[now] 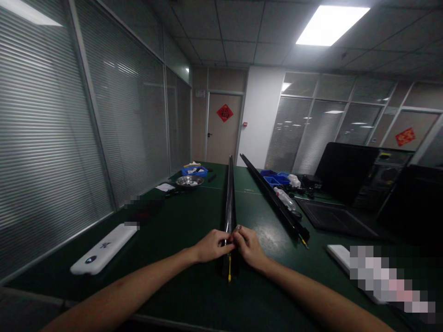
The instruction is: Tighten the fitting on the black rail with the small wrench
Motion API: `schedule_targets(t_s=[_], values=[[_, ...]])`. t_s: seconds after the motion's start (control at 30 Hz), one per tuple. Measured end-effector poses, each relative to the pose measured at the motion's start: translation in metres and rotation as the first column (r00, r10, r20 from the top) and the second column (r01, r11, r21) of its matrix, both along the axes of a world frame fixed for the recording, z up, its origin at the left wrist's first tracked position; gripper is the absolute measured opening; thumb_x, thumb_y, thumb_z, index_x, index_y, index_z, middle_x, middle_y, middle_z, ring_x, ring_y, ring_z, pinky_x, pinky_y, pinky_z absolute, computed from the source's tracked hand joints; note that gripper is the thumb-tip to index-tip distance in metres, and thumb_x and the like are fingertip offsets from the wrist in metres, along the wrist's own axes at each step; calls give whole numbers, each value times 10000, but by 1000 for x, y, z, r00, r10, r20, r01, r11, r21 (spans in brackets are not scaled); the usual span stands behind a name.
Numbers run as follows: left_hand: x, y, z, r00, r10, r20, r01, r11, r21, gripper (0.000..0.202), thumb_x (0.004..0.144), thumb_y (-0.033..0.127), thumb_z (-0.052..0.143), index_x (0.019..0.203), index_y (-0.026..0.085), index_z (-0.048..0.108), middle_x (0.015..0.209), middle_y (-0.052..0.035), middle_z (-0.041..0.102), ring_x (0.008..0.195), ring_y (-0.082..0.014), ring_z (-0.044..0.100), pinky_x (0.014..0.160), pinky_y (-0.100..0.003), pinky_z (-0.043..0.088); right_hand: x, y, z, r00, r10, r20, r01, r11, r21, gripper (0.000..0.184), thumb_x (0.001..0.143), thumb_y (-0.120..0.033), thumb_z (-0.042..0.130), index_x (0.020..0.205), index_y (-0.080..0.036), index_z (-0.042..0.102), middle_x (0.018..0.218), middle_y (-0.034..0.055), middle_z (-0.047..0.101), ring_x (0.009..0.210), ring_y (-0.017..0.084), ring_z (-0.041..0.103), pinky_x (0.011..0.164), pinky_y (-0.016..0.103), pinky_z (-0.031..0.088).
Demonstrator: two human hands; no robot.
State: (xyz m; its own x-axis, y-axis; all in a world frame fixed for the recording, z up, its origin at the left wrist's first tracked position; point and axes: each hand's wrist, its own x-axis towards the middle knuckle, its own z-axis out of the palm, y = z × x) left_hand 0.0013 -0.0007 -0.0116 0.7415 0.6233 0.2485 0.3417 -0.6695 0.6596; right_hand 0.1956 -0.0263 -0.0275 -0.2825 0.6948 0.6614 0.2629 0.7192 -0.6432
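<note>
A long black rail (pixel 230 198) lies lengthwise on the green table, its near end below my hands. My left hand (pixel 211 246) is closed, its thumb and fingers over the rail from the left. From the other side my right hand (pixel 252 249) meets it, thumb and fingertips pinched together. A small shiny bit shows at those fingertips, too small to name. Out of the rail's near end comes a yellow wire (pixel 229 272). To the right, a second black rail (pixel 270 191) lies at a slant, with a yellow-green wire (pixel 303 240) at its near end.
White cases lie left (pixel 104 249) and right (pixel 337 253). Farther back are a metal bowl (pixel 189 181), a blue bin (pixel 200 173), more blue bins (pixel 271 181) and a plastic bottle (pixel 285 199). A flat black panel (pixel 337 219) and dark equipment (pixel 349 173) fill the right side.
</note>
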Motion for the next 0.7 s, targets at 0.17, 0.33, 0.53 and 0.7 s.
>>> schedule_targets(t_s=[0.17,0.33,0.53,0.7], values=[[0,1,-2,1000,-11,4,11,1000,20,291,956,401,590,862,127,620,709,28,529,632,-107,458,586,-197,345,1,-1,1,1000,13,6,-14,1000,7,371,1049,-380,448,790,-186,629,751,26,629,692,161,599,656,254,445],[0,-1,1,1000,-3,5,3,1000,9,264,948,376,598,867,126,617,713,28,533,630,-105,461,591,-197,352,1,1,-1,1000,19,22,-19,1000,15,398,1059,-412,424,795,-187,619,764,27,622,692,159,590,662,254,448],[-1,-2,5,1000,-23,-11,23,1000,-2,247,948,366,601,907,126,640,753,15,566,654,-115,491,610,-200,370,2,1,-1,999,28,31,-28,1000,12,397,1065,-409,418,807,-183,618,780,27,619,692,153,578,665,253,455],[-1,0,3,1000,-19,-10,19,1000,9,289,967,384,574,921,116,672,763,-1,593,661,-122,509,615,-204,381,1,-3,2,1000,-5,19,5,1000,1,372,1060,-393,430,815,-186,619,787,28,617,709,160,583,672,258,455]])
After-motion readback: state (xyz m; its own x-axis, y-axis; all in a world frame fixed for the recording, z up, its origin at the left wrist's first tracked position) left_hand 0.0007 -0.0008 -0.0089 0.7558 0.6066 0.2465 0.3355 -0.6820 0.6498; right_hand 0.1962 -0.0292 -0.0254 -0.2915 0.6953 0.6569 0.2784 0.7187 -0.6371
